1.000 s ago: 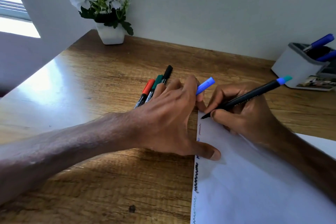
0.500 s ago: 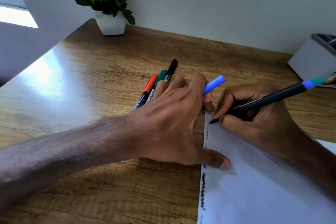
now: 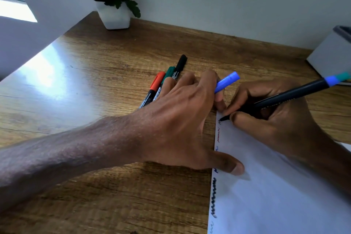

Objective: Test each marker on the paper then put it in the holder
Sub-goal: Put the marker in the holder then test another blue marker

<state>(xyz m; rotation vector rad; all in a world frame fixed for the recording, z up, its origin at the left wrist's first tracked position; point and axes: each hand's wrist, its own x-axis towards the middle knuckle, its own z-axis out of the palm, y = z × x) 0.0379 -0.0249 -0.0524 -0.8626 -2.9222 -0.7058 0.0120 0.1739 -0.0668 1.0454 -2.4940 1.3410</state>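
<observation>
My right hand (image 3: pixel 271 119) grips a black marker (image 3: pixel 296 93) with a blue and teal end, its tip touching the top left corner of the white paper (image 3: pixel 275 195). Several squiggles run down the paper's left edge. My left hand (image 3: pixel 182 119) rests on the desk, its thumb pressing the paper's edge, and its fingers hold a blue cap (image 3: pixel 227 81). Three capped markers lie side by side just beyond my left hand: red (image 3: pixel 156 83), green (image 3: pixel 169 73) and black (image 3: pixel 180 65). The white holder (image 3: pixel 330 57) sits at the right edge, mostly cut off.
A white pot with white flowers (image 3: pixel 114 15) stands at the back of the wooden desk (image 3: pixel 95 81) against the wall. The desk's left edge runs diagonally beside a bright window area.
The view has shifted left, so the holder slid toward the right edge. The marker tip has moved slightly left onto the paper's top corner and a small new mark shows there.
</observation>
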